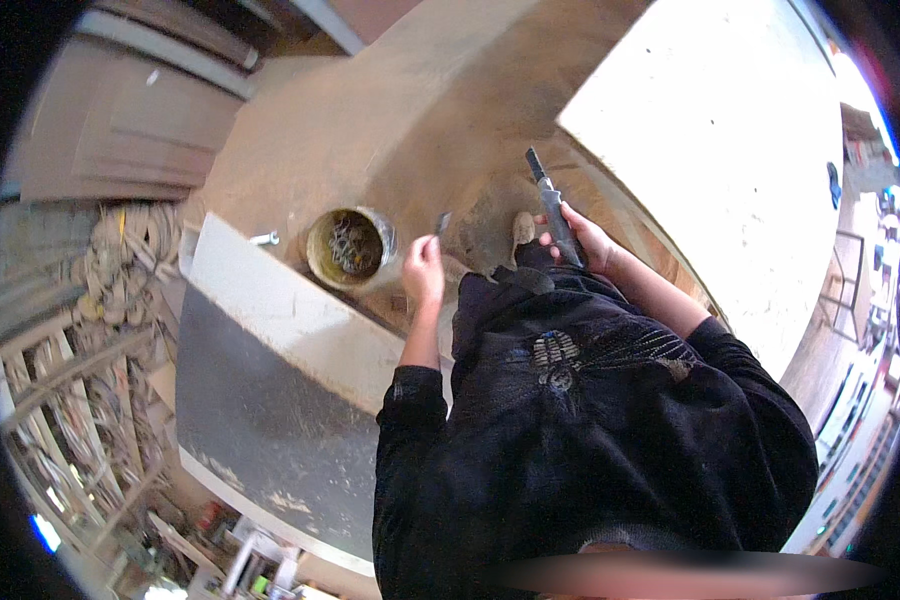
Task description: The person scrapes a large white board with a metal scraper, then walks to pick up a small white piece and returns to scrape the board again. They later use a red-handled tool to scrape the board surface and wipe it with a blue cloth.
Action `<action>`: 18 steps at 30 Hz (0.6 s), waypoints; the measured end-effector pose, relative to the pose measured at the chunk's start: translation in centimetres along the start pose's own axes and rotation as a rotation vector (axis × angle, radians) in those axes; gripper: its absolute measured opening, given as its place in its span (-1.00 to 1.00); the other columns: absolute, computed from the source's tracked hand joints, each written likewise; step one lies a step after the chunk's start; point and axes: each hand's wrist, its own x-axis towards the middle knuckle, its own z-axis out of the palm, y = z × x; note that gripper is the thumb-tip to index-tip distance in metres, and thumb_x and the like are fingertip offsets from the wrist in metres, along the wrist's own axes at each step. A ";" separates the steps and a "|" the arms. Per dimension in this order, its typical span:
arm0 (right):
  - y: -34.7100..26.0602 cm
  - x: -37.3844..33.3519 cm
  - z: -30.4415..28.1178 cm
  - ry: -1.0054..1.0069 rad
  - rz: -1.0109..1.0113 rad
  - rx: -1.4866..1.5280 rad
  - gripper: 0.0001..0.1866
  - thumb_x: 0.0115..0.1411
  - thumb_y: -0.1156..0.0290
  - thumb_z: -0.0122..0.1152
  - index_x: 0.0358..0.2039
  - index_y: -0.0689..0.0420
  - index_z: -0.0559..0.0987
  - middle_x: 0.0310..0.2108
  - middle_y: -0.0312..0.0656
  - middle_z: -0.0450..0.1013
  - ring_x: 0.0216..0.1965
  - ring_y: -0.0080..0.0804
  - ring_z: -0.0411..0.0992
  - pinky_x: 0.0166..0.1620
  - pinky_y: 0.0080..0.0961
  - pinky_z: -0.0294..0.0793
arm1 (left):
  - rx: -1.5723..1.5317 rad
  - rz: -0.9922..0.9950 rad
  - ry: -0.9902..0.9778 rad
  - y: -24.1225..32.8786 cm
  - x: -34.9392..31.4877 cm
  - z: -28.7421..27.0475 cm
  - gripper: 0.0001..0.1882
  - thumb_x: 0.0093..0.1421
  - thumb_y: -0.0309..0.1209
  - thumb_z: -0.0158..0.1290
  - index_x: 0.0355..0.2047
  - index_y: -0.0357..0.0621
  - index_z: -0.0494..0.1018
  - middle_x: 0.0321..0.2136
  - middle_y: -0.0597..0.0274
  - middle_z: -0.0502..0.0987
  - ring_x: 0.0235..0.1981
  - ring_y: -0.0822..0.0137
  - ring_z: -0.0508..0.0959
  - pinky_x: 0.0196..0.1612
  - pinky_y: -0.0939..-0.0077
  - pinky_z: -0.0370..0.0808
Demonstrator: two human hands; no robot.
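My right hand is wrapped round the grey handle of a utility knife, whose dark blade points up and away from me. To the left, my left hand is closed in a pinch on a small dark flat piece that sticks up past the fingertips. What exactly this piece is cannot be made out. The two hands are apart, in front of my waist. Left of my left hand a round bucket holds a tangle of thin, greyish scraps.
A large white-topped table stands close on my right. On my left is a dark panel with a pale surface along its edge. Farther left lie coiled strips and a rack of offcuts. Brown boards lean at the far left.
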 end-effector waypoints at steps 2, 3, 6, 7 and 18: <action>-0.9 -0.6 -2.1 -0.002 -0.051 0.031 -0.39 0.39 -0.13 -0.37 0.03 0.14 0.40 -0.40 -0.27 0.54 -0.53 -0.52 0.45 -0.48 -0.59 0.45 | -0.114 0.215 -0.100 6.2 1.8 4.8 -0.86 0.17 -0.30 0.15 -0.33 -0.07 0.57 -0.40 0.15 0.59 -0.37 0.19 0.59 -0.27 0.39 0.50; -1.2 -0.4 -3.5 0.012 -0.055 0.037 -0.39 0.38 -0.14 -0.35 0.04 0.12 0.40 -0.40 -0.27 0.54 -0.53 -0.50 0.47 -0.48 -0.59 0.48 | -0.126 0.292 -0.158 8.8 2.4 6.7 -0.86 0.16 -0.30 0.15 -0.36 -0.06 0.56 -0.42 0.17 0.58 -0.40 0.20 0.59 -0.32 0.38 0.50; -2.3 -0.8 -6.5 0.023 -0.115 0.066 -0.40 0.38 -0.14 -0.33 0.05 0.11 0.43 -0.41 -0.27 0.55 -0.55 -0.52 0.49 -0.49 -0.61 0.52 | -0.105 0.509 -0.285 15.0 3.6 12.1 -0.87 0.16 -0.27 0.15 -0.38 -0.02 0.54 -0.45 0.21 0.56 -0.44 0.16 0.58 -0.39 0.31 0.49; -2.1 -0.6 -7.3 0.026 -0.128 0.078 -0.39 0.38 -0.13 -0.33 0.05 0.11 0.43 -0.41 -0.27 0.55 -0.55 -0.53 0.49 -0.49 -0.62 0.52 | -0.053 0.541 -0.316 15.9 3.9 13.4 -0.86 0.16 -0.27 0.15 -0.39 -0.03 0.54 -0.46 0.21 0.56 -0.45 0.19 0.59 -0.39 0.33 0.50; -2.7 -1.8 -11.3 0.050 -0.159 0.070 -0.40 0.38 -0.14 -0.33 -0.08 0.14 0.46 -0.52 -0.30 0.50 -0.61 -0.56 0.42 -0.52 -0.64 0.42 | 0.277 0.830 -0.518 20.6 4.7 20.3 -0.85 0.16 -0.25 0.12 -0.36 -0.02 0.51 -0.42 0.22 0.55 -0.43 0.12 0.59 -0.39 0.24 0.52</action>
